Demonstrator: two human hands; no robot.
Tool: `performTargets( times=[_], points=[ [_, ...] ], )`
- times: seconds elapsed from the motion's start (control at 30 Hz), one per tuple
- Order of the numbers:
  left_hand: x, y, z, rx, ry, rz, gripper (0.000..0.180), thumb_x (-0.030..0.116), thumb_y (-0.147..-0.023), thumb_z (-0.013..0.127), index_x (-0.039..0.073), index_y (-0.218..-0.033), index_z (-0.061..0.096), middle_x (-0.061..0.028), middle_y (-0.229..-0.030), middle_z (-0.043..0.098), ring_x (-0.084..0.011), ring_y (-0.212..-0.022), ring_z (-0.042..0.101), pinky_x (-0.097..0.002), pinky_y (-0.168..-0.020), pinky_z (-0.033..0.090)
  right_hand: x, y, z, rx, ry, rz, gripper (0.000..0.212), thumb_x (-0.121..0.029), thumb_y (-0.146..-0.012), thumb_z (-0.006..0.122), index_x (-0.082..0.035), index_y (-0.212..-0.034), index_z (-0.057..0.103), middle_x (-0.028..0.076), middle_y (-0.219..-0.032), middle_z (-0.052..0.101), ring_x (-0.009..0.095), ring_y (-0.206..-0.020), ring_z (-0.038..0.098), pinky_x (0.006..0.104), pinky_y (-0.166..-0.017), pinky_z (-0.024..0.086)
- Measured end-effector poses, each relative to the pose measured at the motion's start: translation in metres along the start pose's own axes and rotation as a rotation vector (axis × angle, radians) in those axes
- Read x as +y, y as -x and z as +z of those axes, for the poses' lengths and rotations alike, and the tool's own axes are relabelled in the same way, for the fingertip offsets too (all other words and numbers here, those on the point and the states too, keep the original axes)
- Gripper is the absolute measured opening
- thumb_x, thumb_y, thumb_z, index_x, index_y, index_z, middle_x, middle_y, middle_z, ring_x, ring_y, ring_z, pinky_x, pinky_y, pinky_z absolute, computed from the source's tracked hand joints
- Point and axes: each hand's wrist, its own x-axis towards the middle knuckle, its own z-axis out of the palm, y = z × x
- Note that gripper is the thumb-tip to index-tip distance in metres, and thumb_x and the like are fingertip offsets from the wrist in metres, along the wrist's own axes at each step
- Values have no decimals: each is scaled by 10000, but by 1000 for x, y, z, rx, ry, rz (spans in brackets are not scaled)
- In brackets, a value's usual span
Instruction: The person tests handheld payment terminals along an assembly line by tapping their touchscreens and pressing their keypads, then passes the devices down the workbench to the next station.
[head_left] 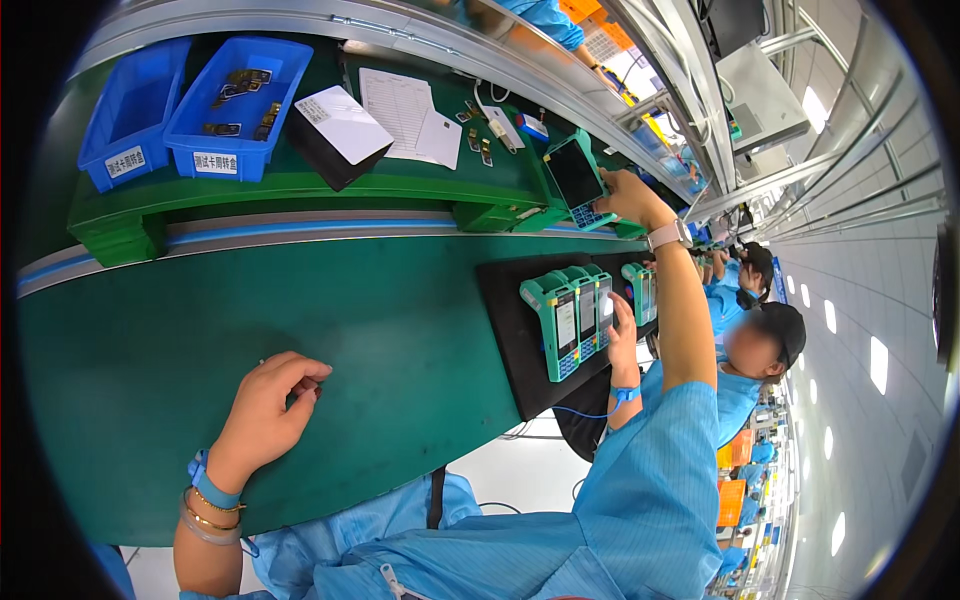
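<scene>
Gripping a green-cased handheld terminal (573,172) with the right hand (632,200) at the right end of a low green shelf (330,200), curling the fingers around its lower right side, beside the blue keypad. Wearing a pale-banded watch (667,236) on that wrist. Extending the left hand (268,410) over the green benchtop (400,310), well apart from the terminal, leaving its fingers released and loosely bent; not showing clearly, from this angle, any touch or gap between hand and surface. Wearing a blue strap (215,482) and bracelets (210,522) on the left wrist. Facing, along the shelf from left to right, a blue bin (135,110) and, just beside, a second blue bin (252,165) with small dark and gold pieces (242,85) inside, then a white card (345,122) overlapping a black sheet (315,160), and a printed paper (395,110). Having three similar terminals (563,325) lined up on a black mat (505,335), on the near side of the gripped one. Working beside a co-worker (745,370) in blue and a black cap, reaching a hand (622,345) toward the rightmost of those three.
</scene>
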Motion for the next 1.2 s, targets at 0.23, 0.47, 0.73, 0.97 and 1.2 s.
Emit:
performTargets(
  times=[0.23, 0.47, 0.73, 0.97, 1.2],
  points=[
    [2, -1, 2, 5, -24, -19, 226, -52, -805, 548, 10, -1004, 636, -103, -854, 619, -225, -768, 621, -331, -690, 504, -4, -21, 1, 7, -76, 16, 594, -465, -964, 460, -124, -1445, 380, 198, -1391, 484, 298, -1289, 458, 436, -1050, 377],
    [2, -1, 1, 10, -11, -5, 230, -53, -801, 550, 10, -1005, 636, -104, -854, 619, -226, -766, 624, -332, -691, 503, -89, -293, -80, -714, 134, 423, 1022, 96, -676, 654, -25, -1530, 104, 279, -1235, 565, 328, -841, 681, 372, -678, 563],
    [3, -1, 0, -8, -3, -15, 225, -57, -804, 545, -2, -1003, 634, -122, -869, 624, -240, -775, 632, -339, -712, 514, -63, -289, -64, -589, 342, 176, 1087, 35, -604, 758, 12, -1511, 158, 278, -1297, 536, 412, -1111, 580, 419, -926, 495],
    [3, -1, 0, -5, -10, 0, 225, -57, -805, 544, -4, -1006, 631, -121, -872, 622, -242, -771, 627, -339, -709, 511, -59, -295, -58, -546, 296, 165, 1082, 79, -621, 749, -27, -1518, 153, 338, -1292, 507, 450, -1077, 578, 428, -905, 496],
    [5, -2, 1, 2, -27, 9, 221, -52, -806, 541, -1, -1001, 631, -117, -866, 622, -240, -767, 624, -341, -712, 507, -56, -293, -59, -555, 321, 198, 1107, 49, -604, 777, -18, -1515, 152, 319, -1268, 532, 435, -1103, 569, 431, -928, 484]
  ],
)
